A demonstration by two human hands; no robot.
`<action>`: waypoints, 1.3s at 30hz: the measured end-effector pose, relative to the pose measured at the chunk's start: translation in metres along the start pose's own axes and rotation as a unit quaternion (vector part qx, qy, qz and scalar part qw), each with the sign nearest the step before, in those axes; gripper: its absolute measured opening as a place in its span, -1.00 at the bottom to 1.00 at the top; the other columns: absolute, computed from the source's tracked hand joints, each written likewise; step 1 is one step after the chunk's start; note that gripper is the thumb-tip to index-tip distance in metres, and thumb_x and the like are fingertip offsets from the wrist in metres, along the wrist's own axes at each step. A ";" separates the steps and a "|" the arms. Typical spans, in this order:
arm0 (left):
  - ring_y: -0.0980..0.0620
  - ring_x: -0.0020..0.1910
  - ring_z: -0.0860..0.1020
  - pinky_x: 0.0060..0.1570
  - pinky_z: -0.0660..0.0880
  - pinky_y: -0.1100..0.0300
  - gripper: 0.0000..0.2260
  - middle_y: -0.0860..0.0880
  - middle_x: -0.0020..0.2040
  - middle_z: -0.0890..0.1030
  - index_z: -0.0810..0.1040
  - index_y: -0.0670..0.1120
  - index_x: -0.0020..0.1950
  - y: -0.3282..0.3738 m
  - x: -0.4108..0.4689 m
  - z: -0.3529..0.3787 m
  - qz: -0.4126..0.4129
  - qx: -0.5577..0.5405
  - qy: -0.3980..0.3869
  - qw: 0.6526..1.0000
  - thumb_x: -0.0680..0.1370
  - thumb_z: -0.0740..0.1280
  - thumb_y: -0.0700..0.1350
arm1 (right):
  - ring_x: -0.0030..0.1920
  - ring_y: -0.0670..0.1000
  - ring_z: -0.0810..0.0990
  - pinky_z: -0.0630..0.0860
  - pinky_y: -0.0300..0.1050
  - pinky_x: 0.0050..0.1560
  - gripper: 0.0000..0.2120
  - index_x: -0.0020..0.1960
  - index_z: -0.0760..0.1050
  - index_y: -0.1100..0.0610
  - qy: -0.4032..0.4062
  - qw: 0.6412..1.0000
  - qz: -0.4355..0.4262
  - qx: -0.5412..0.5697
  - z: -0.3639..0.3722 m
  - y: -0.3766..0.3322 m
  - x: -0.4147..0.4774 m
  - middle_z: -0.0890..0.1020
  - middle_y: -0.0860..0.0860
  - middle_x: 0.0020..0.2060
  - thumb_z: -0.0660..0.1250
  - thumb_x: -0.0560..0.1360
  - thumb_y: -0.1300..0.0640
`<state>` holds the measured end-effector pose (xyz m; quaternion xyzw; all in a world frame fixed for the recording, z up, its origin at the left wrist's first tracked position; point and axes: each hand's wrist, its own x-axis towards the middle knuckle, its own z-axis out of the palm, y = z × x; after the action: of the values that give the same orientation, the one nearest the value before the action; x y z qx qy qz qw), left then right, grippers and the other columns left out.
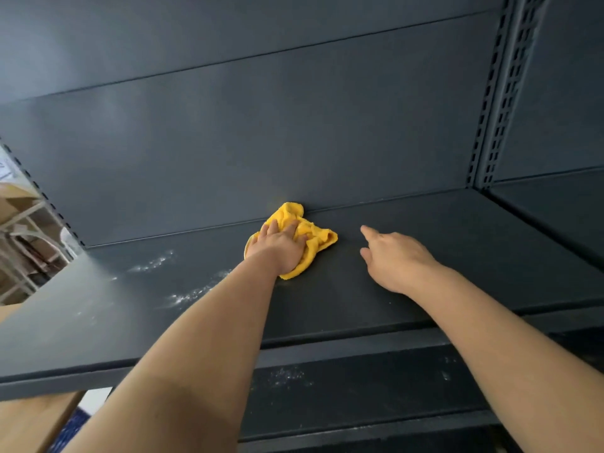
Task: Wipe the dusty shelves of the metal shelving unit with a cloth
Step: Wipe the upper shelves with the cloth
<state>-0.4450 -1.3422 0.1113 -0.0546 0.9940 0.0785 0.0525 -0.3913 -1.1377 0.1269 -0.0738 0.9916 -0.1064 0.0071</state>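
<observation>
A crumpled yellow cloth (313, 235) lies on the dark grey metal shelf (441, 230), close to where the shelf meets the back panel. My left hand (279, 245) presses down on the cloth with fingers spread over it. Just right of the cloth, my right hand (397, 256) rests flat on the bare shelf, its fingers apart and holding nothing. White dust patches (153, 263) streak the shelf left of the cloth.
A slotted upright post (500, 103) stands at the back right, with another shelf bay beyond it. A lower shelf (359, 384) with dust specks sits below the front edge. Light wooden furniture and white racks (23, 230) show past the left end.
</observation>
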 end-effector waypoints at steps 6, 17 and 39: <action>-0.11 0.57 -0.12 0.51 -0.07 -0.12 -0.47 -0.06 0.60 -0.12 -0.08 0.17 0.58 -0.017 -0.029 0.001 -0.036 0.006 0.005 0.999 0.62 -0.15 0.26 | 0.24 0.14 0.47 0.46 0.06 0.20 -0.54 0.53 0.10 0.07 -0.006 1.000 -0.002 0.026 0.005 0.009 0.003 0.50 0.06 0.29 -0.02 0.65 0.00; -0.12 0.57 -0.18 0.49 -0.14 -0.14 -0.43 -0.06 0.60 -0.18 -0.13 0.12 0.59 0.034 -0.097 0.011 -0.070 0.004 -0.012 0.997 0.62 -0.14 0.27 | 0.27 0.05 0.48 0.45 -0.06 0.15 -0.64 0.36 0.44 -0.04 0.032 0.994 -0.046 0.095 -0.015 0.069 -0.050 0.52 -0.05 0.31 0.01 0.66 0.04; -0.22 0.56 -0.14 0.48 -0.02 -0.24 -0.12 -0.10 0.60 -0.11 -0.12 0.09 0.59 0.168 -0.165 0.043 0.116 0.092 0.005 0.989 0.42 0.08 0.50 | 0.23 0.11 0.51 0.49 -0.01 0.07 -0.63 0.41 0.35 -0.06 0.104 0.988 0.006 0.115 -0.028 0.140 -0.122 0.55 0.00 0.27 -0.02 0.66 0.03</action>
<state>-0.2978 -1.1542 0.1129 0.0654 0.9969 -0.0079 0.0433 -0.2916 -0.9787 0.1242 -0.0547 0.9686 -0.2266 -0.0865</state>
